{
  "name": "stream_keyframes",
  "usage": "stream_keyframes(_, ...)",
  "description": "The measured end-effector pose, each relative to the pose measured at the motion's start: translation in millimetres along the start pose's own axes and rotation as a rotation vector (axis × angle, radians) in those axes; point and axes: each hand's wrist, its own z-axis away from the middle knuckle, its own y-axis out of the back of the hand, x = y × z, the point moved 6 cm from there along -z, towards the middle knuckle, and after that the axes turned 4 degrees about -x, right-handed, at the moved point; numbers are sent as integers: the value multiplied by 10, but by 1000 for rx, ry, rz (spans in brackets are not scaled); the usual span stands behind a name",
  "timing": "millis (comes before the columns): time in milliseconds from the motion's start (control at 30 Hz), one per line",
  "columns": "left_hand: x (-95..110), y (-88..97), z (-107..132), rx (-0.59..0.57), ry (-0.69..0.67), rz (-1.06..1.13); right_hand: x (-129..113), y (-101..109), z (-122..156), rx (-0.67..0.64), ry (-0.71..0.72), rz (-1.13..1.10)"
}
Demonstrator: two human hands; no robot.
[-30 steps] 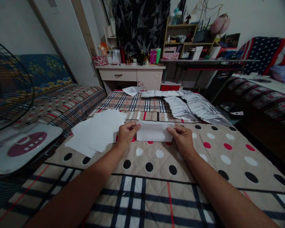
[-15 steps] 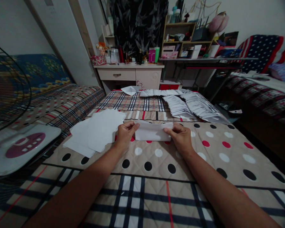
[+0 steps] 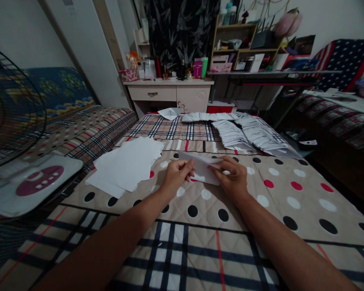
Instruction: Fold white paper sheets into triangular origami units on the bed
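Observation:
A folded white sheet of paper [image 3: 202, 168] lies on the quilted bed cover [image 3: 200, 226], turned at an angle. My left hand [image 3: 177, 176] pinches its left end with curled fingers. My right hand [image 3: 232, 178] is closed on its right side, fingers pressing the fold. To the left of my hands lies a loose stack of flat white paper sheets [image 3: 125, 165]. Farther back, rows of folded paper pieces [image 3: 245, 135] are spread across the bed.
A fan's grille [image 3: 9, 117] and its white base [image 3: 27, 184] stand at the left. A dresser [image 3: 170, 93] with bottles and a shelf unit [image 3: 236, 44] are behind the bed. Another bed [image 3: 342, 113] lies at the right across a dark gap.
Both hands have come closer together on the folded paper, and the paper has turned from lying level to a slanted position. My left hand has shifted right.

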Motion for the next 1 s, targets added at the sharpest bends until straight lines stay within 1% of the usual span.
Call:
stream_keyframes(100, -39, -108, 2, -25, 83, 92, -52, -17, 8, -24, 69, 13)
stream_keyframes(200, -60, -130, -4, -26, 132, 125, -111, -16, 9, -24, 117, 14)
stream_keyframes(267, -73, -122, -7, -23, 148, 130, -131, -25, 4, -45, 117, 4)
stream_keyframes(367, -97, -107, -13, -26, 149, 124, -141, -37, -6, -71, 102, -16)
stream_keyframes(533, -114, -111, -32, -41, 118, 97, -142, -38, -11, -61, 100, -18)
stream_keyframes(700, -95, -117, -34, -33, 97, 116, -144, -68, -9, -104, 84, -38)
stream_keyframes(1000, -83, -90, 2, -24, 126, 215, -153, -88, -6, -128, 91, -54)
